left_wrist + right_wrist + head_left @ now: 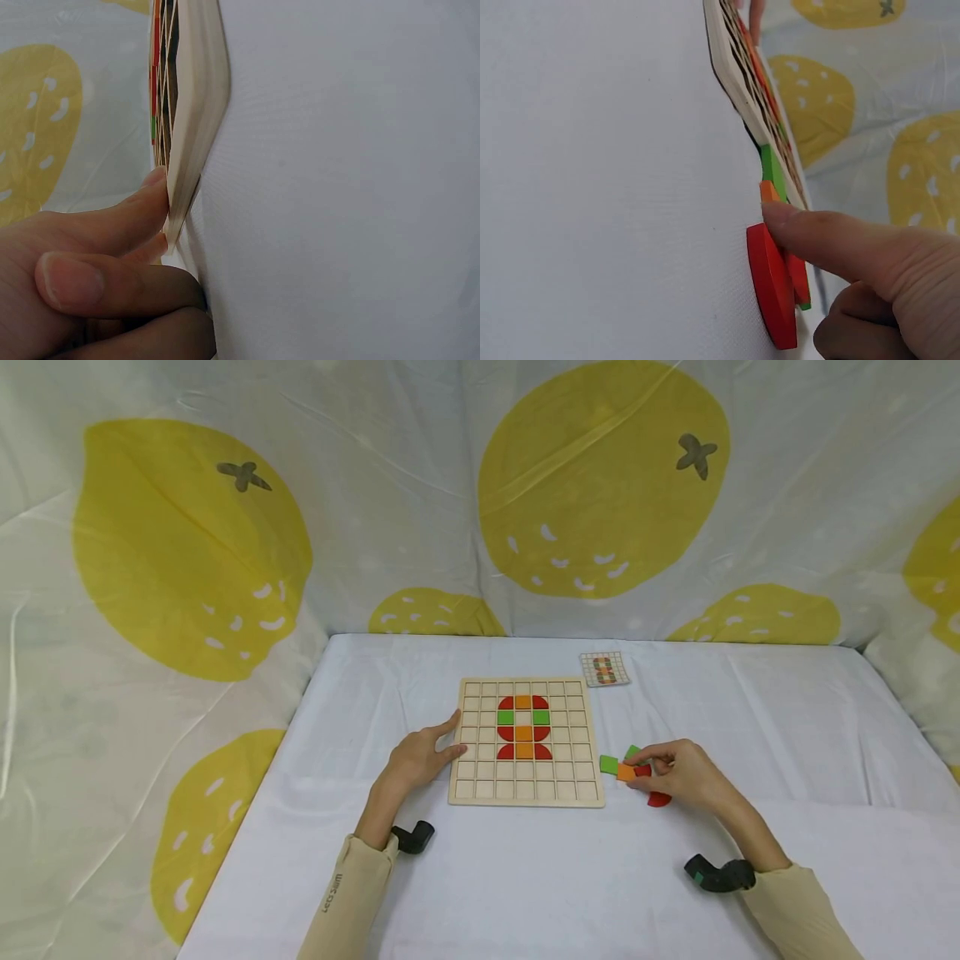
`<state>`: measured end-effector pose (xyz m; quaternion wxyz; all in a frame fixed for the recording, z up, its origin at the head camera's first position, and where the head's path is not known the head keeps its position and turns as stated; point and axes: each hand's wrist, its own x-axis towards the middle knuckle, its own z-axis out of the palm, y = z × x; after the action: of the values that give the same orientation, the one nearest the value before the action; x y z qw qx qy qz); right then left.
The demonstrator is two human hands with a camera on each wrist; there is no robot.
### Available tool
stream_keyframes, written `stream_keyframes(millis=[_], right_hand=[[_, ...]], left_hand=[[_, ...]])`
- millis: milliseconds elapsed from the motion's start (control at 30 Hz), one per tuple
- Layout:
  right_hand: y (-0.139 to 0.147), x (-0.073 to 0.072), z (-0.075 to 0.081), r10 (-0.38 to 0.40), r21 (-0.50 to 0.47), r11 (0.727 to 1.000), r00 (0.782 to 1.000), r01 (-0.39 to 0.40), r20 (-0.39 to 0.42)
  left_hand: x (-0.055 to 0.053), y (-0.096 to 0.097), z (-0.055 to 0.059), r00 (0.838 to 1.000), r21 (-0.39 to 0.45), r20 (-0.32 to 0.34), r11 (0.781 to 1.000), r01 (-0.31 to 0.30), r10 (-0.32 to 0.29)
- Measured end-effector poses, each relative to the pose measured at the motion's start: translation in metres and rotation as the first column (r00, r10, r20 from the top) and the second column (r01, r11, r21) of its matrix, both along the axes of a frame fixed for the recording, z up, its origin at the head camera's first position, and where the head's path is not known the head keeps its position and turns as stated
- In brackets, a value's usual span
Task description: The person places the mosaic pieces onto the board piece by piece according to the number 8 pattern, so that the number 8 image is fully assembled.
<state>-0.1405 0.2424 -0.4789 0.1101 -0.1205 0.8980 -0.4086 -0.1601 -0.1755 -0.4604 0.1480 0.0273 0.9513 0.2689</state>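
A wooden grid board (483,789) lies on the table with red rounded, orange square and green square tiles set in its middle columns. My left hand (416,760) rests at its left edge, thumb and forefinger touching the rim. Right of the board, my right hand (686,774) pinches an orange square tile (624,772) between thumb and fingers, low over the cloth. Around it lie a green square tile (608,765), a second green one partly hidden by the fingers, and red pieces, including a curved red tile (772,289) close to the thumb.
A small pattern card (604,681) lies beyond the board's top right corner. White cloth (525,877) covers the table. Behind it hangs a curtain (405,510) printed with lemons. Each wrist carries a black camera mount (720,874).
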Motion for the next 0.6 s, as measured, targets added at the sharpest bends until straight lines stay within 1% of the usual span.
stream_keyframes(millis=[167,300,400,600], right_hand=[[-0.0016,0.0002,0.0002,-0.044,0.032,0.998,0.998,0.046,-0.037],[-0.0021,-0.0001,-0.0006,-0.027,0.031,0.999,0.999,0.028,-0.031],[-0.0022,-0.0005,-0.0009,-0.012,0.027,1.0,1.0,0.012,0.001],[0.0009,-0.0003,-0.0003,-0.004,0.014,1.0,0.995,0.002,0.096]], left_hand=[[0.0002,-0.0004,0.0005,1.0,-0.004,-0.002,1.0,0.002,-0.002],[0.0001,-0.0009,0.0,1.0,0.0,-0.001,1.0,-0.001,0.001],[-0.0003,-0.001,-0.0006,1.0,0.003,-0.001,1.0,0.0,0.0],[-0.0004,-0.0009,-0.0015,1.0,0.001,-0.01,1.0,0.004,-0.004]])
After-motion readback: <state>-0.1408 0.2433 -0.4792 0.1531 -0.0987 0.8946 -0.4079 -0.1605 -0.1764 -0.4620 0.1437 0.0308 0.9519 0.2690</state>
